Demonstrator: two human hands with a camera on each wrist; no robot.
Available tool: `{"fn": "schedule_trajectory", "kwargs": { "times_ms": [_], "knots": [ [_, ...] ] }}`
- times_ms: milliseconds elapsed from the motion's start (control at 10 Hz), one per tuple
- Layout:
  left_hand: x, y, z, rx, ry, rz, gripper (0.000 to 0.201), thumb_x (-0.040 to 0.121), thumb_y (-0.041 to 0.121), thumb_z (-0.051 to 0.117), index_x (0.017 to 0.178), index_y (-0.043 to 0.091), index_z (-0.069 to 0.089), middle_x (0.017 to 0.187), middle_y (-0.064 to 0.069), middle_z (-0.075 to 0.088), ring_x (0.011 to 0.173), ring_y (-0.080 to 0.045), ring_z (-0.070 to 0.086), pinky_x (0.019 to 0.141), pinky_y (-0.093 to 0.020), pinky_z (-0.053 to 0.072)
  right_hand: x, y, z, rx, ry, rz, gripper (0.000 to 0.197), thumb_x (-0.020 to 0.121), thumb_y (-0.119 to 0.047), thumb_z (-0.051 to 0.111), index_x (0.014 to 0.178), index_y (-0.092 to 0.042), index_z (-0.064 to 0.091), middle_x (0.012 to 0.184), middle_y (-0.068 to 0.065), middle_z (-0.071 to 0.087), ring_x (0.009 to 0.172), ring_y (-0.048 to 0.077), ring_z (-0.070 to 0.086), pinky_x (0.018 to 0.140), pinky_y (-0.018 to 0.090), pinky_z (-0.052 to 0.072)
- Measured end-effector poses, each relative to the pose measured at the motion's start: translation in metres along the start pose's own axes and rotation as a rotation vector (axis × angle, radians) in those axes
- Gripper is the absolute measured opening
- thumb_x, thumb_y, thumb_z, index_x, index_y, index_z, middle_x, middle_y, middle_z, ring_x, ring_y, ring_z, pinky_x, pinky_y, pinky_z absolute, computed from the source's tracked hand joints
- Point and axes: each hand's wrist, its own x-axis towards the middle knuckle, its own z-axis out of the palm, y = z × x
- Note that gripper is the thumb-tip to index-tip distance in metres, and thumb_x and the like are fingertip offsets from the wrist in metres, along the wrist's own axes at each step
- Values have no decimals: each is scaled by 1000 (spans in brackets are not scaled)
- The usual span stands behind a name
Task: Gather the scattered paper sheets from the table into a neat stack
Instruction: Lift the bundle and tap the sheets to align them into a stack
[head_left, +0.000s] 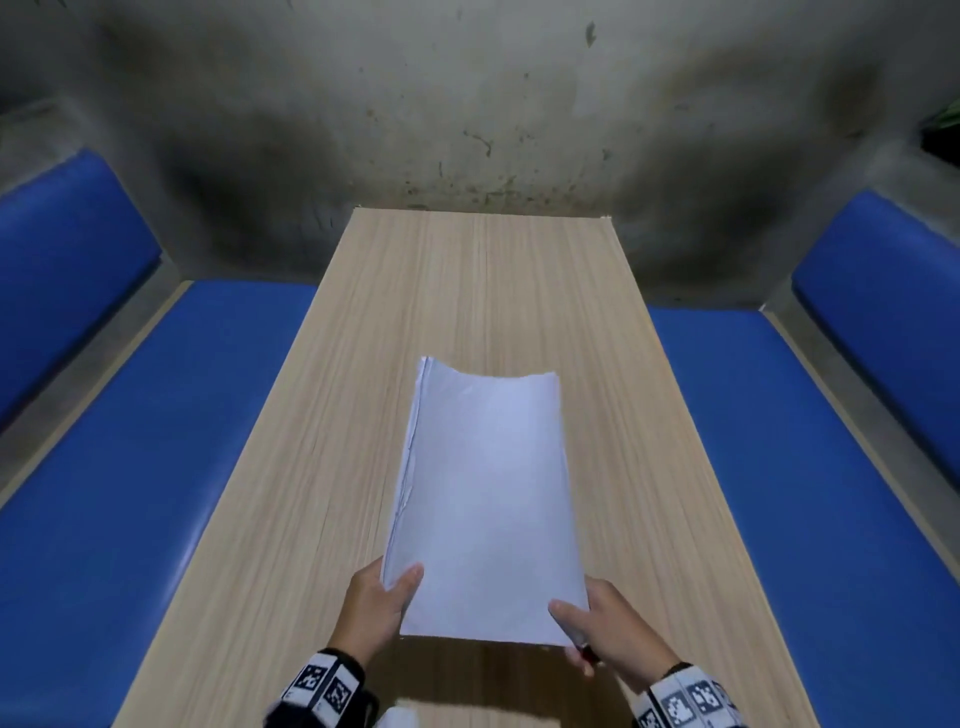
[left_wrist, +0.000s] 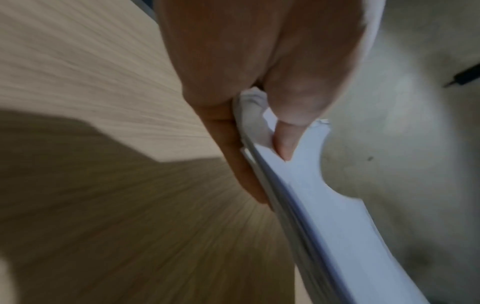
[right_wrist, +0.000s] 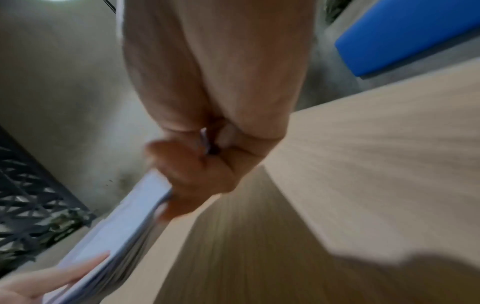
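Paper stack (head_left: 483, 499) held just above wood table (head_left: 332, 467), far edge sagging; looks light, floppy, prob. slippery between sheets, so best gripped at near corners w/ both sides supported. L hand (head_left: 378, 605) pinches near-left corner, thumb on top, fingers under. R hand (head_left: 610, 626) pinches near-right corner same way, wrists low near table's front edge.

Matt white paper stack (head_left: 488, 499), slightly crumpled along its left edge, at lower centre above a pale wood-grain laminate table (head_left: 363, 415), flanked by smooth blue upholstered bench cushions (head_left: 156, 441) beneath a rough, stained plaster wall (head_left: 467, 104).
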Motion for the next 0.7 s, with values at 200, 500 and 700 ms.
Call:
{"fn": "schedule_trajectory", "kwargs": {
  "times_ms": [200,500,700],
  "knots": [
    [8,-14,1,298,-8,-39,19,98,23,48,111,13,58,95,1,67,65,-12,64,51,-13,49,34,16,14,-82,107,97,25,89,-15,43,106,-7,59,72,11,62,49,12,51,48,27,45],
    [6,-35,8,263,25,-251,15,91,4,43,102,5,54,79,-18,64,49,-24,55,48,-30,52,42,42,32,167,329,352,22,75,13,50,95,14,60,64,21,55,43,25,48,51,34,46],
    [-5,-56,-14,621,178,-185,35,87,42,60,105,13,53,106,-6,63,97,-24,63,77,-30,44,18,36,9,-477,347,279,33,78,-42,61,66,-13,52,75,1,64,72,19,64,52,21,41]
  ]
}}
